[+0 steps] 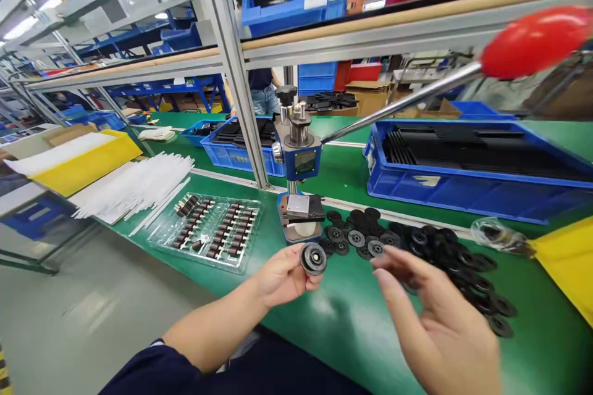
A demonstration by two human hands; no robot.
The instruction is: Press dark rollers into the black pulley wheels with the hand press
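My left hand is closed on a round black wheel-like part with a small metal piece at its centre. It holds the part just in front of the hand press, apart from it. To the right, my right hand is slightly blurred, with thumb and fingers apart and nothing seen between them. Beyond and beside that hand lies a spread of black discs, partly hidden by it. A dark block with a metal plate sits at the foot of the press.
The press lever ends in a red knob at upper right. A clear tray of brown-and-white parts lies left of the press. Blue bins of black pieces stand behind. White strips and yellow bins are further left. A person stands beyond.
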